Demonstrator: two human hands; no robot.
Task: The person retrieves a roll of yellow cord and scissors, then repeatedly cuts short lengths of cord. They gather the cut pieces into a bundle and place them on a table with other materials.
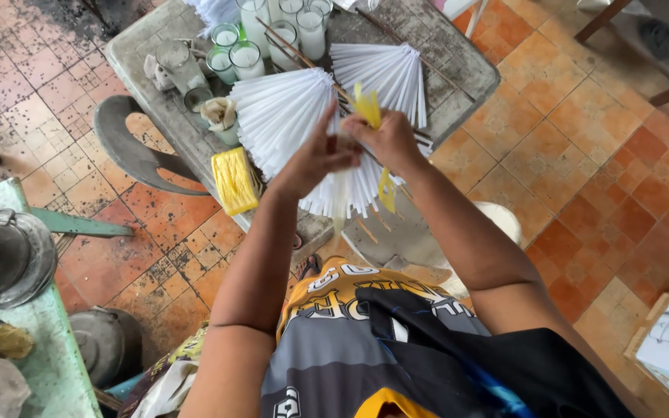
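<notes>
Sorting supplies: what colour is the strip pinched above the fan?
Yellow strip, clearest in the head view.

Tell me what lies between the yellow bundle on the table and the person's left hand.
In the head view, only a white pleated paper fan lies between the yellow bundle and the left hand, which touches it.

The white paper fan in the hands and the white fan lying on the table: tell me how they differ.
The held fan is gripped between the left hand and right hand; the table fan lies untouched on the grey table. The held fan looks larger and spreads wider. Yellow ribbon sits at the held fan; none shows on the table fan. Both are white and pleated.
</notes>
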